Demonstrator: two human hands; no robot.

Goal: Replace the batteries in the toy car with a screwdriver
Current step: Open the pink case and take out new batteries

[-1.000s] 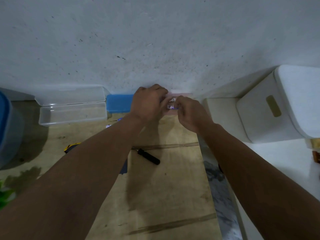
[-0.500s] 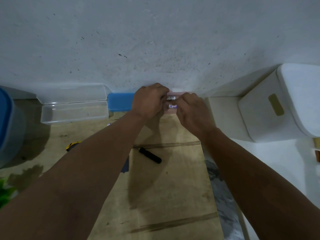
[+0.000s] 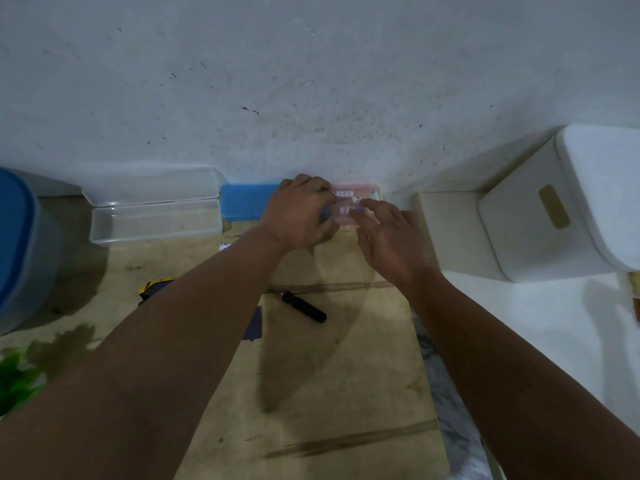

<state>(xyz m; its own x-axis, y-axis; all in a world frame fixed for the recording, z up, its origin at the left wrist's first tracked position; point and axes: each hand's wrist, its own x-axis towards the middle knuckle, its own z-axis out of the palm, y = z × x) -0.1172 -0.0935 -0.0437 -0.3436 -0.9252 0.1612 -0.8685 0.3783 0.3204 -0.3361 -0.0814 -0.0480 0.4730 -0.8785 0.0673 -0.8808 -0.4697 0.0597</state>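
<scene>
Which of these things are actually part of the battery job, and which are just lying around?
For the job: screwdriver; batteries in the pink box; left hand; right hand.

Lying about: clear box; blue box; white stool; blue bin.

Both arms reach forward; left hand curled, right hand with fingers spread loosely

We see a dim, bluish, grainy frame with soft detail throughout, the arms casting a long shadow down the wooden table at centre, and wide-angle bending toward the left and right edges.
</scene>
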